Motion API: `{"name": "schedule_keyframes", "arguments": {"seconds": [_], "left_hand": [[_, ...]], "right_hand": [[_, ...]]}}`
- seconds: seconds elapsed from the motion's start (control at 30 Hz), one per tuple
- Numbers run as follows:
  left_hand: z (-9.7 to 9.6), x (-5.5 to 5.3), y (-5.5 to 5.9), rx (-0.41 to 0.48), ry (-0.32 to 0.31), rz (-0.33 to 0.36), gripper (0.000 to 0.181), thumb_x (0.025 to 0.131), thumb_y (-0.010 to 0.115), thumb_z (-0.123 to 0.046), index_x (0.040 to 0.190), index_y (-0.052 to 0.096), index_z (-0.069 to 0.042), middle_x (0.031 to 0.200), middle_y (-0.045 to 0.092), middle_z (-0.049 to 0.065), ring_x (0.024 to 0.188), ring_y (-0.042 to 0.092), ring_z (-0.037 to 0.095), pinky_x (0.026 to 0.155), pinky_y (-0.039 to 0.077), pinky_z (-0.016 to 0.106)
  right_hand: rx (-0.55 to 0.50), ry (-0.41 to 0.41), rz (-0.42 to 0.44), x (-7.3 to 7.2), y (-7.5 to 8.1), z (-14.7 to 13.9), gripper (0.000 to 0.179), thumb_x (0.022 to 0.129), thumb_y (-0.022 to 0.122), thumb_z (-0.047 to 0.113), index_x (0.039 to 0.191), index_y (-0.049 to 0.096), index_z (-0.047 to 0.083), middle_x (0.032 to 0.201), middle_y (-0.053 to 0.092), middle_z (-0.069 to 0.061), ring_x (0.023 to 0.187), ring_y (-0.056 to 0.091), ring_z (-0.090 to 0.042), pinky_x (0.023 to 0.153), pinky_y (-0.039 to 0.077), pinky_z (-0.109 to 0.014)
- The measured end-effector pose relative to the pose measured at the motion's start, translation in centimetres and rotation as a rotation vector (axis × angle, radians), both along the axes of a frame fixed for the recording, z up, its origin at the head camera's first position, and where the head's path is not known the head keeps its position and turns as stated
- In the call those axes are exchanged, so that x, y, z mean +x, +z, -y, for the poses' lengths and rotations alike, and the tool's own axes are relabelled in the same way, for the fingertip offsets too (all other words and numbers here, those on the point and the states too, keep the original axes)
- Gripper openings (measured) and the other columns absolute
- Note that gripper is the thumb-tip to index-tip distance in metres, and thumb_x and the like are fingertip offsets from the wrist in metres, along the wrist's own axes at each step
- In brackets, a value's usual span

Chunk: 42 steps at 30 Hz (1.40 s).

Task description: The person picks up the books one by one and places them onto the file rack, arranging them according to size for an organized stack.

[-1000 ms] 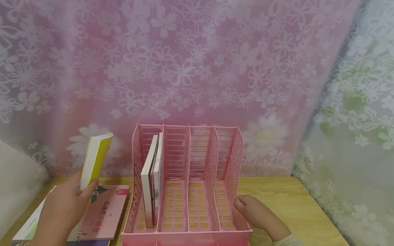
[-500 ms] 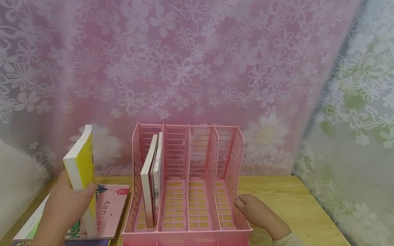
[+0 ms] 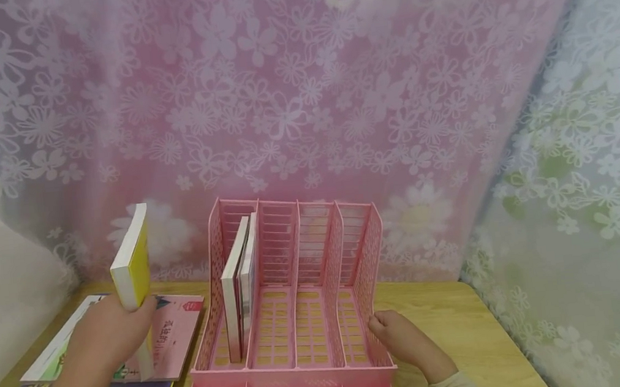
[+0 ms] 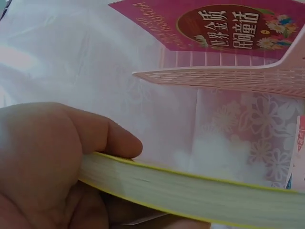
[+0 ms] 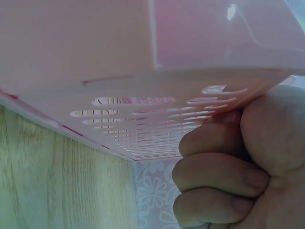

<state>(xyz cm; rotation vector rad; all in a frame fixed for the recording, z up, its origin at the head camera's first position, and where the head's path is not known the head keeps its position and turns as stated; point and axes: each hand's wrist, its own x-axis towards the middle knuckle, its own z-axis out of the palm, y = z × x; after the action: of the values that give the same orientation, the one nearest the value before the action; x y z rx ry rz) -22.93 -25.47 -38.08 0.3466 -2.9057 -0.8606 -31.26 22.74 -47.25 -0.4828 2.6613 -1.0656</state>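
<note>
the left hand (image 3: 99, 347), low in the left of the head view, has its fingers and thumb (image 4: 102, 136) clamped round the lower part of a yellow book (image 3: 132, 264), which stands nearly upright in the air, long axis vertical, white page edges turned toward the camera and its top leaning slightly right toward the rack. it is above the stack of books (image 3: 159, 339) lying flat on the wooden desk (image 3: 465, 321), just left of the pink file rack (image 3: 296, 293) and not touching it. the right hand (image 3: 406, 339), lower right of centre, has its fingers (image 5: 214, 174) curled against the rack's right outer wall with the thumb on the other face, seemingly pinching that wall, though the close view is too tight to be sure how firmly. judging from how things lie, the filing is at an early stage: two books (image 3: 239, 286) already stand upright in the leftmost slot, the other three slots show bare slotted floor, the yellow book is lifted but not yet in any slot, and several more books remain flat in the stack. a flowered lace curtain (image 3: 301, 96) fills the upper frame behind.
</note>
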Motion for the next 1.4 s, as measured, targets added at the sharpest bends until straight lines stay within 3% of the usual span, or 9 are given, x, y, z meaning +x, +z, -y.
{"name": "schedule_keyframes", "arguments": {"seconds": [0.17, 0.47, 0.6, 0.77, 0.9, 0.97, 1.1, 1.2, 1.4], "left_hand": [[0.0, 0.2, 0.2, 0.011, -0.013, -0.032, 0.057, 0.105, 0.044, -0.041, 0.115, 0.055, 0.014, 0.084, 0.065, 0.02, 0.069, 0.059, 0.027, 0.054, 0.044, 0.039], [-0.4, 0.0, 0.5, 0.058, -0.06, -0.03, 0.066, 0.107, 0.045, -0.041, 0.14, 0.042, 0.017, 0.117, 0.063, 0.038, 0.088, 0.07, 0.039, 0.063, 0.054, 0.047], [-0.7, 0.2, 0.9, 0.015, -0.09, -0.046, 0.068, 0.106, 0.049, -0.043, 0.138, 0.045, 0.018, 0.106, 0.068, 0.032, 0.078, 0.066, 0.032, 0.061, 0.051, 0.044], [-0.4, 0.9, 1.3, -0.029, -0.067, -0.025, 0.073, 0.103, 0.05, -0.053, 0.128, 0.056, 0.015, 0.086, 0.07, 0.015, 0.065, 0.057, 0.023, 0.051, 0.043, 0.039], [0.0, 1.5, 2.1, -0.045, -0.082, 0.04, 0.083, 0.101, 0.045, -0.063, 0.136, 0.053, 0.012, 0.101, 0.072, 0.022, 0.069, 0.057, 0.023, 0.052, 0.041, 0.038], [-0.1, 1.8, 2.5, -0.059, -0.093, 0.049, 0.084, 0.1, 0.043, -0.068, 0.134, 0.055, 0.008, 0.102, 0.071, 0.02, 0.071, 0.057, 0.023, 0.053, 0.04, 0.038], [-0.9, 2.2, 2.8, -0.08, -0.101, -0.031, 0.068, 0.101, 0.046, -0.064, 0.119, 0.062, -0.001, 0.088, 0.066, 0.006, 0.068, 0.053, 0.021, 0.053, 0.039, 0.036], [-1.5, 2.2, 2.7, -0.064, -0.102, -0.084, 0.061, 0.102, 0.049, -0.058, 0.121, 0.06, -0.001, 0.085, 0.066, 0.003, 0.065, 0.052, 0.02, 0.052, 0.039, 0.036], [-1.2, 0.9, 1.2, -0.005, -0.124, -0.019, 0.068, 0.102, 0.048, -0.055, 0.131, 0.054, 0.006, 0.092, 0.069, 0.008, 0.07, 0.058, 0.022, 0.055, 0.044, 0.038]], "right_hand": [[0.006, -0.011, -0.011, 0.2, 0.2, -0.2, 0.042, 0.11, 0.038, 0.02, 0.069, 0.034, 0.013, 0.062, 0.033, 0.002, 0.055, 0.026, -0.013, 0.055, 0.03, -0.027], [0.001, -0.018, -0.029, 0.4, 0.9, -0.4, 0.041, 0.11, 0.039, 0.017, 0.069, 0.033, 0.014, 0.061, 0.032, 0.003, 0.054, 0.025, -0.012, 0.055, 0.029, -0.026], [-0.01, -0.025, -0.036, 0.4, 1.1, -0.5, 0.041, 0.109, 0.04, 0.016, 0.069, 0.033, 0.014, 0.061, 0.033, 0.004, 0.054, 0.026, -0.011, 0.054, 0.03, -0.025], [-0.012, -0.026, -0.038, 0.4, 1.2, -0.4, 0.041, 0.109, 0.042, 0.017, 0.069, 0.034, 0.014, 0.061, 0.034, 0.004, 0.054, 0.027, -0.012, 0.054, 0.03, -0.026], [-0.005, -0.009, -0.04, 0.3, 1.2, -0.5, 0.041, 0.109, 0.041, 0.017, 0.069, 0.034, 0.014, 0.061, 0.034, 0.003, 0.054, 0.026, -0.012, 0.055, 0.03, -0.026], [-0.005, -0.006, -0.036, 0.3, 1.2, -0.5, 0.041, 0.11, 0.041, 0.018, 0.069, 0.034, 0.014, 0.062, 0.033, 0.003, 0.055, 0.026, -0.013, 0.055, 0.029, -0.026], [-0.001, -0.013, -0.041, 0.3, 1.0, -0.7, 0.041, 0.11, 0.041, 0.018, 0.07, 0.035, 0.014, 0.063, 0.035, 0.003, 0.056, 0.028, -0.012, 0.055, 0.03, -0.026], [-0.002, -0.013, -0.041, 0.4, 0.7, -0.7, 0.04, 0.11, 0.04, 0.019, 0.07, 0.035, 0.014, 0.063, 0.036, 0.003, 0.056, 0.029, -0.011, 0.055, 0.032, -0.025], [-0.033, 0.014, -0.008, 0.5, 0.1, -0.1, 0.042, 0.111, 0.039, 0.02, 0.069, 0.033, 0.015, 0.062, 0.035, 0.004, 0.055, 0.027, -0.011, 0.054, 0.031, -0.024]]}}
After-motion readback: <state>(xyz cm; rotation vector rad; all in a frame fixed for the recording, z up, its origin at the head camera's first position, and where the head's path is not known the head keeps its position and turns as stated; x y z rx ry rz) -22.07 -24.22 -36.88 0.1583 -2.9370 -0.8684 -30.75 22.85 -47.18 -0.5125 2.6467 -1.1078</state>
